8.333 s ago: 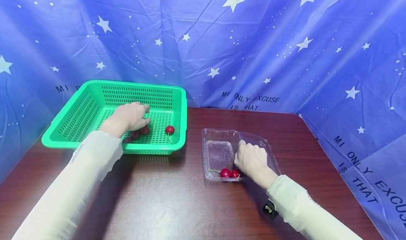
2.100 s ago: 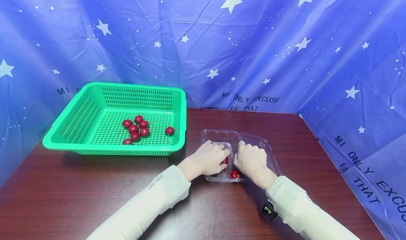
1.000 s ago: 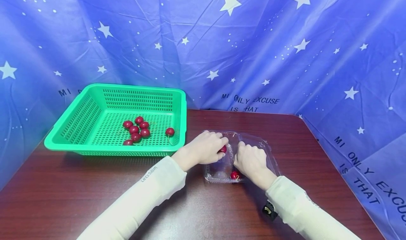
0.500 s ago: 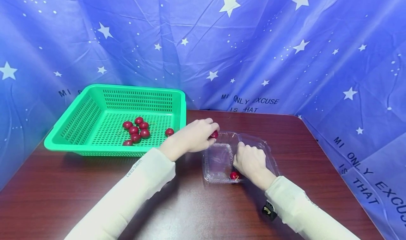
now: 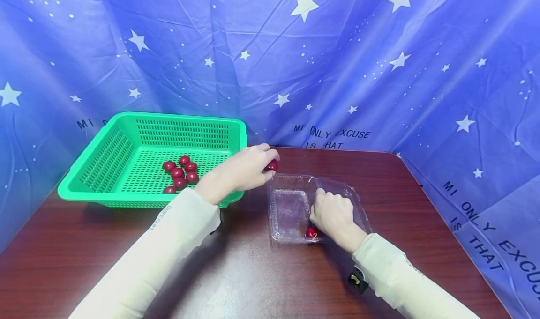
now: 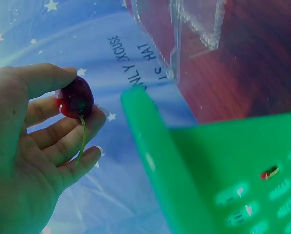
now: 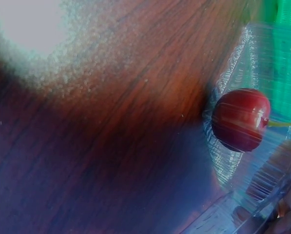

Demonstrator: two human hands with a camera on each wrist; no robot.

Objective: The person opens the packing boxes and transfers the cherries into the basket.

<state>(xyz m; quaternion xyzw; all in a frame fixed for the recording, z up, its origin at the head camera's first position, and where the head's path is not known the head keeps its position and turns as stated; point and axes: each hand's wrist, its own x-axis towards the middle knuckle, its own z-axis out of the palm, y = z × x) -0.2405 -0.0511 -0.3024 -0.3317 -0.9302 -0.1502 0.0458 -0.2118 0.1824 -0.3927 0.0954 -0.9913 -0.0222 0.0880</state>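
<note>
My left hand [image 5: 241, 170] pinches a dark red cherry [image 5: 273, 165] between thumb and fingers, raised beside the right rim of the green basket [image 5: 66, 189]. In the left wrist view the cherry's green stem [image 6: 82, 139] hangs down past the fingers. Several more cherries [image 5: 179, 173] lie on the slotted basket floor; my left hand and forearm cover its right part. My right hand [image 5: 335, 213] grips the clear plastic box [image 5: 290, 205] near the fold between tray and lid. One cherry [image 5: 311, 233] sits in the box's near right corner, seen through the plastic wall in the right wrist view.
The box's open lid [image 5: 358, 205] spreads to the right under my right hand. A dark brown wooden table [image 5: 253, 272] bears everything. Blue star-printed cloth [image 5: 270, 52] hangs behind and along the right side.
My left hand was in the basket, then took one of two cherries from the plastic box and has carried it up and left to the basket's right rim. The right hand stays put.
</note>
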